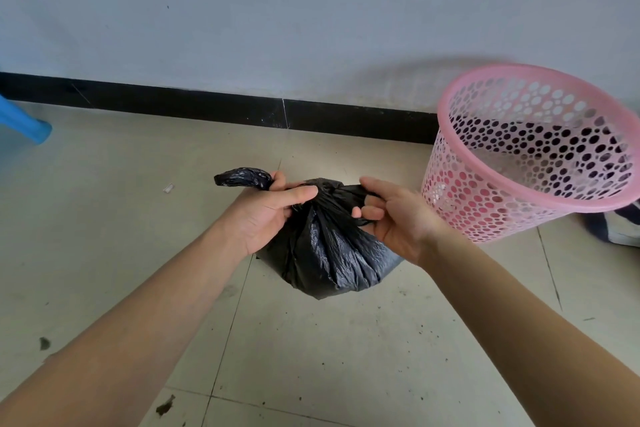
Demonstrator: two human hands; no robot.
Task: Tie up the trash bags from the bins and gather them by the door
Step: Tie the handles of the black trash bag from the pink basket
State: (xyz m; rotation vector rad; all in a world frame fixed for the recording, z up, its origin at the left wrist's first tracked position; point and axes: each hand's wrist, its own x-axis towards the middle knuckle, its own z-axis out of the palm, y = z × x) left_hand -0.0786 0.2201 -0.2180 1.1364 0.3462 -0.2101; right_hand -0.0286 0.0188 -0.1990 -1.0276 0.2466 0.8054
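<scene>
A small black trash bag (329, 253) sits on the tiled floor in the middle of the view, its top gathered into a knot. My left hand (266, 211) grips one twisted tail of the bag, which sticks out to the left past my fingers. My right hand (391, 218) pinches the other tail on the right side of the knot. Both tails are drawn apart across the top of the bag. A pink perforated bin (533, 152) stands to the right, tilted, with no bag in it.
A white wall with a black skirting board (207, 107) runs behind the bag. A blue plastic leg (24, 125) shows at the left edge. Dark cloth (616, 229) lies behind the bin. Small scraps and stains (166, 406) dot the floor tiles.
</scene>
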